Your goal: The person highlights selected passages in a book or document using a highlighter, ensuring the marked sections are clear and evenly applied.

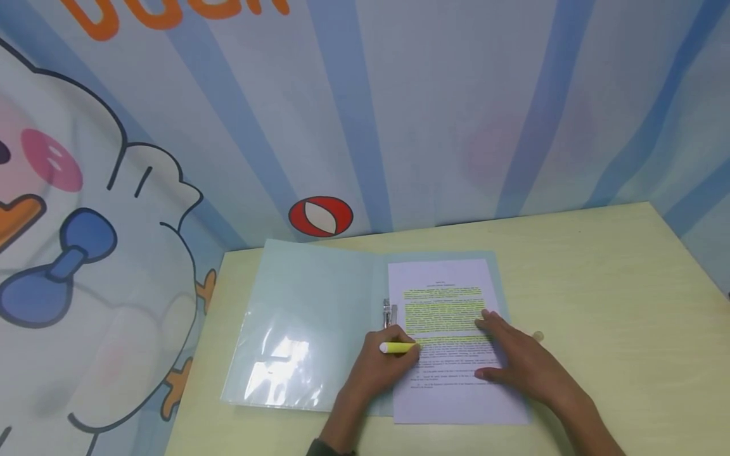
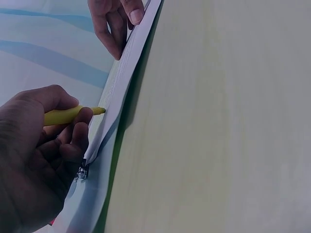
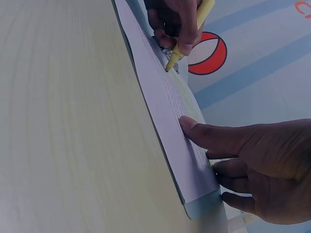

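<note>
In the head view my left hand (image 1: 381,367) pinches a yellow highlighter (image 1: 397,348) between thumb and fingers. The highlighter's tip (image 2: 101,110) points at the printed sheet in the left wrist view. Several blocks of text on the sheet (image 1: 456,405) are marked yellow, and plain black lines show below them. My right hand (image 1: 525,364) rests on the right side of the paper with fingers and thumb spread, holding nothing. Beneath the paper lies an opened pale-blue folder (image 1: 313,278). Its metal clip (image 1: 388,311) sits by the sheet's left edge, just above the left hand.
The light wooden table (image 1: 616,304) extends to both sides of the folder. Behind it rises a wall covering (image 1: 433,126) with blue stripes and a cartoon duck. Light glares off the folder's left cover. A small round spot (image 1: 538,336) shows beside the right hand.
</note>
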`<state>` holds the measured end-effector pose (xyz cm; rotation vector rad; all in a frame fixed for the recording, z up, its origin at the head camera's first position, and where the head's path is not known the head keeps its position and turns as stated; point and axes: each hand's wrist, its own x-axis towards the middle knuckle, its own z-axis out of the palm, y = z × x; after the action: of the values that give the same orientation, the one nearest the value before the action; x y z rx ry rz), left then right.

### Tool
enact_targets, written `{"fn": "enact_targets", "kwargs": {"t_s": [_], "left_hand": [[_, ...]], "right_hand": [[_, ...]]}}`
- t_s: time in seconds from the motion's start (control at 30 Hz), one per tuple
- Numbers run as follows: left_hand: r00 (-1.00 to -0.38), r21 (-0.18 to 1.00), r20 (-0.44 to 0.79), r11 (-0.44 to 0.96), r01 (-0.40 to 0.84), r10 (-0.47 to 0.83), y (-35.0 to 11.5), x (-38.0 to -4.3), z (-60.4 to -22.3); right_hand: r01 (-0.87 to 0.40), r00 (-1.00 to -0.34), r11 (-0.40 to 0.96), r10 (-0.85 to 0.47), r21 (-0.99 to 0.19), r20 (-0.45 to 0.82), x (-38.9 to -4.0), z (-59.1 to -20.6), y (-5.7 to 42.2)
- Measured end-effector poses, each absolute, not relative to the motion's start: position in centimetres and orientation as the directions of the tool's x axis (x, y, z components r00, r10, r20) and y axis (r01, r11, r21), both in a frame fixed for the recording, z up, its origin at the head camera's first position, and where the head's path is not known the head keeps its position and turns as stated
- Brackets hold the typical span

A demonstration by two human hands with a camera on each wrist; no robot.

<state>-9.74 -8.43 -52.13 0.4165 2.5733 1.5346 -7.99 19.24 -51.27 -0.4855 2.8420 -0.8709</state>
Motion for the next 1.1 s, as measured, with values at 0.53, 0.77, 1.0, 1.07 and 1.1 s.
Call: {"fn": "enact_targets", "kwargs": {"t_s": [0.53, 0.77, 1.0, 1.07, 1.1], "left_hand": [[-0.953, 0.891, 0.028, 0.426, 0.160, 0.300, -7.9, -9.7, -52.1], [-0.952, 0.891, 0.027, 0.425, 0.161, 0.304, -7.6, -9.7, -52.0], [-0.951, 0.894, 0.019, 0.420, 0.154, 0.309, -7.3, -9.8, -52.2], [-0.951, 0.894, 0.022, 0.420, 0.157, 0.310, -7.2, -9.8, -52.3], [-0.950, 0.894, 0.022, 0.419, 0.158, 0.311, -7.2, -9.8, -52.3]], "right_hand": [[-0.274, -0.940, 0.771, -0.340, -0.574, -0.008, -7.9, -51.2, 19.3], [-0.283, -0.939, 0.772, -0.344, -0.569, 0.000, -7.9, -51.2, 19.3], [-0.283, -0.939, 0.774, -0.343, -0.566, 0.000, -7.8, -51.3, 19.3], [-0.279, -0.939, 0.775, -0.343, -0.566, -0.006, -7.9, -51.3, 19.3], [-0.275, -0.940, 0.778, -0.340, -0.565, -0.011, -7.9, -51.3, 19.3]]}}
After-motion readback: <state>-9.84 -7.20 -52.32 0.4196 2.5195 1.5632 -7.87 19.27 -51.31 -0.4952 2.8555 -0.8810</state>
